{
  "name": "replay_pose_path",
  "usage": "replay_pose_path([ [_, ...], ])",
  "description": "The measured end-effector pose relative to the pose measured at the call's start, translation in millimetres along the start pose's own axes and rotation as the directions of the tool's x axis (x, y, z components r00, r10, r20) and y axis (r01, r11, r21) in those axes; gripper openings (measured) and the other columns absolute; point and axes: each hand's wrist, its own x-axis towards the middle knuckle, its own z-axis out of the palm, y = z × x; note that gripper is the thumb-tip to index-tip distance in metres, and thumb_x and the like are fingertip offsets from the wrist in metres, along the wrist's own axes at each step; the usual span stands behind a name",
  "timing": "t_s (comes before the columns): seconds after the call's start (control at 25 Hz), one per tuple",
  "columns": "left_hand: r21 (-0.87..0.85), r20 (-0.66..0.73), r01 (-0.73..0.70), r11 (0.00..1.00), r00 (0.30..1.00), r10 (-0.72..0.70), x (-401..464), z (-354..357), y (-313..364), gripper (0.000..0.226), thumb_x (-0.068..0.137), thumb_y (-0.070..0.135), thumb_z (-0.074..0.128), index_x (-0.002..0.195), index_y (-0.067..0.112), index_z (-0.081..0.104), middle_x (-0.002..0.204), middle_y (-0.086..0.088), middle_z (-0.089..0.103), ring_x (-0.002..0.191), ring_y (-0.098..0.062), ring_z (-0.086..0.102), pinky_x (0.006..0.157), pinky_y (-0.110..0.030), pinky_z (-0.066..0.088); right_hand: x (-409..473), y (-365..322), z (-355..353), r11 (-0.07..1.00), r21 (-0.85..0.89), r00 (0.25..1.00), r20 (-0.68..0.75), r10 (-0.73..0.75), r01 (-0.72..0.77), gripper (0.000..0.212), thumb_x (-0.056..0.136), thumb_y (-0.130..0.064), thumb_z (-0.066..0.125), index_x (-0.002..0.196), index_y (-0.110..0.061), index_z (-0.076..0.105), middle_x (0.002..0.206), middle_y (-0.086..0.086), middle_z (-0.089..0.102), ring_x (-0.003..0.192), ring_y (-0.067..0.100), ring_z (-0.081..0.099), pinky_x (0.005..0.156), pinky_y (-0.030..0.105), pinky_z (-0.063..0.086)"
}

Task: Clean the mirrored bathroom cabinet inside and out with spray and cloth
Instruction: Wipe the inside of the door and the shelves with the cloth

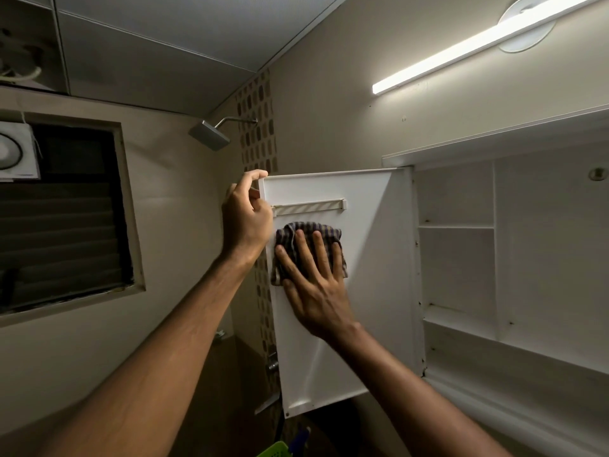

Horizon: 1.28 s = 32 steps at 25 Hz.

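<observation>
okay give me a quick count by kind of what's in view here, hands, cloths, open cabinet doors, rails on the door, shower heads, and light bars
Bare hands: 2, left hand and right hand
Dark checked cloth: 1
Open white cabinet door: 1
Small white rail on the door: 1
Square metal shower head: 1
Lit white light bar: 1
Total: 7

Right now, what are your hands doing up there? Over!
Left hand grips open cabinet door's free edge. Right hand flat, pressing striped cloth on door's inner face. Nothing in the way. Over.
</observation>
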Motion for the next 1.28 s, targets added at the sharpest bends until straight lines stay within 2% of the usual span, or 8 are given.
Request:
replay_pose_path([
  [0.16, 0.002, 0.029, 0.007, 1.000, 1.000, -0.007, 2.9, -1.3, -4.1, 0.050, 0.087, 0.000, 0.047, 0.127, 0.024, 0.065, 0.104, -0.009, 0.064, 0.089, -0.020, 0.059, 0.076, -0.027, 0.049, -14.2, 51.0, -6.2, 0.999, 0.008, 0.991, -0.120, 0.052, -0.051, 0.056, 0.105, -0.036, 0.044, 0.160, -0.026, 0.034, 0.170, 0.012, 0.018, 0.157, 0.041, 0.009, 0.121, 0.067, 0.014],
  [0.24, -0.001, 0.034, 0.006, 1.000, 0.999, -0.006, 3.1, -1.6, -4.1, 0.049, 0.088, 0.001, 0.047, 0.127, 0.024, 0.065, 0.103, -0.010, 0.064, 0.089, -0.020, 0.060, 0.074, -0.023, 0.046, -13.4, 84.4, -13.0, 0.991, 0.030, 0.978, -0.161, 0.133, -0.130, 0.055, 0.104, -0.032, 0.045, 0.159, -0.024, 0.037, 0.170, 0.013, 0.019, 0.157, 0.041, 0.009, 0.121, 0.067, 0.017],
  [0.32, -0.013, 0.034, 0.007, 1.000, 0.999, -0.006, 2.0, -1.8, -3.5, 0.049, 0.089, 0.000, 0.047, 0.128, 0.023, 0.065, 0.102, -0.010, 0.064, 0.090, -0.021, 0.060, 0.075, -0.027, 0.049, -11.1, 113.2, -21.4, 0.973, 0.054, 0.962, -0.149, 0.228, -0.223, 0.057, 0.103, -0.030, 0.044, 0.159, -0.024, 0.036, 0.171, 0.012, 0.015, 0.158, 0.040, 0.006, 0.121, 0.066, 0.016],
  [0.44, -0.020, 0.029, 0.000, 1.000, 1.000, 0.001, 0.0, -1.1, -2.8, 0.049, 0.089, 0.001, 0.046, 0.128, 0.023, 0.064, 0.099, -0.012, 0.064, 0.088, -0.024, 0.060, 0.079, -0.035, 0.054, -17.3, 133.1, -24.5, 0.967, 0.078, 0.961, -0.117, 0.250, -0.242, 0.059, 0.102, -0.029, 0.043, 0.160, -0.025, 0.033, 0.172, 0.010, 0.010, 0.158, 0.039, 0.002, 0.124, 0.064, 0.010],
  [0.6, -0.008, 0.025, -0.011, 1.000, 1.000, 0.011, -2.1, -1.2, -1.8, 0.050, 0.088, 0.001, 0.045, 0.130, 0.023, 0.063, 0.097, -0.014, 0.063, 0.087, -0.025, 0.060, 0.080, -0.036, 0.053, -63.2, 125.0, -10.3, 0.954, 0.112, 0.955, -0.074, 0.288, -0.279, 0.061, 0.102, -0.029, 0.043, 0.161, -0.023, 0.030, 0.172, 0.011, 0.010, 0.158, 0.041, 0.003, 0.124, 0.064, 0.010],
  [0.88, 0.020, 0.033, -0.006, 1.000, 0.999, 0.005, -9.1, -0.3, 0.8, 0.055, 0.092, 0.001, 0.044, 0.140, 0.024, 0.057, 0.099, -0.015, 0.066, 0.088, -0.025, 0.062, 0.082, -0.035, 0.053, -215.3, 80.5, 14.2, 0.899, 0.093, 0.904, 0.061, 0.423, -0.427, 0.062, 0.098, -0.029, 0.047, 0.158, -0.018, 0.036, 0.170, 0.014, 0.016, 0.157, 0.043, 0.011, 0.120, 0.067, 0.020],
  [1.08, 0.034, 0.036, -0.017, 0.999, 0.999, 0.016, -9.7, -1.8, 1.3, 0.055, 0.093, 0.001, 0.044, 0.142, 0.024, 0.056, 0.099, -0.014, 0.065, 0.091, -0.027, 0.062, 0.086, -0.041, 0.056, -254.2, 54.1, 10.6, 0.851, -0.026, 0.842, 0.131, 0.524, -0.525, 0.062, 0.091, -0.029, 0.045, 0.152, -0.017, 0.039, 0.161, 0.024, 0.034, 0.147, 0.047, 0.035, 0.106, 0.061, 0.039],
  [1.28, 0.038, 0.033, -0.022, 0.999, 0.999, 0.020, -11.0, -4.5, 3.3, 0.055, 0.091, 0.003, 0.045, 0.140, 0.026, 0.057, 0.094, -0.015, 0.064, 0.085, -0.025, 0.060, 0.081, -0.033, 0.052, -256.0, 46.6, 3.0, 0.794, -0.122, 0.789, 0.095, 0.607, -0.596, 0.051, 0.091, -0.022, 0.046, 0.138, -0.004, 0.057, 0.144, 0.029, 0.051, 0.127, 0.050, 0.054, 0.097, 0.058, 0.051],
])
